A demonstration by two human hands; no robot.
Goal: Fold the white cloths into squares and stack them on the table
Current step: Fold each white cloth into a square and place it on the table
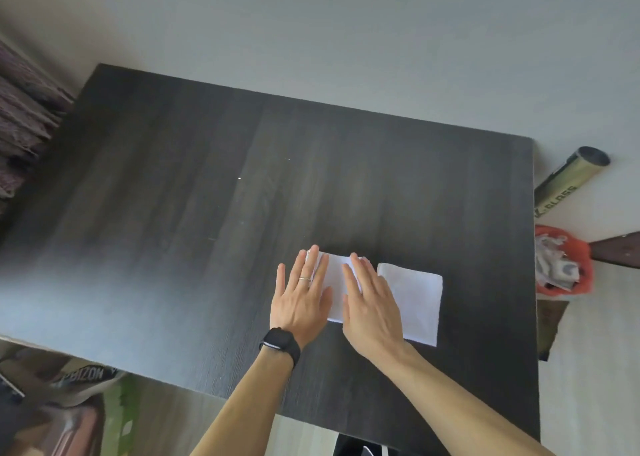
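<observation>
Dark table [207,178]: left hand [301,299], right hand [372,310] flat on white cloth [334,265]; tube [568,178] reads "GLASS".

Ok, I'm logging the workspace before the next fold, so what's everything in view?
table: one, dark wood grain, middle of view
pressed cloth: one, white, table's front right, under both hands
folded cloth: one, white, on the table just right of the pressed cloth
tube: one, olive with lettering, beyond the table's right edge
orange bag: one, holds papers, nearer than the tube
dark fabric: purplish, far left
printed bag: one, pale, lower left
watch: one, black, left wrist
ring: one, silver, left hand
left hand: flat on the pressed cloth
right hand: flat on the pressed cloth
</observation>
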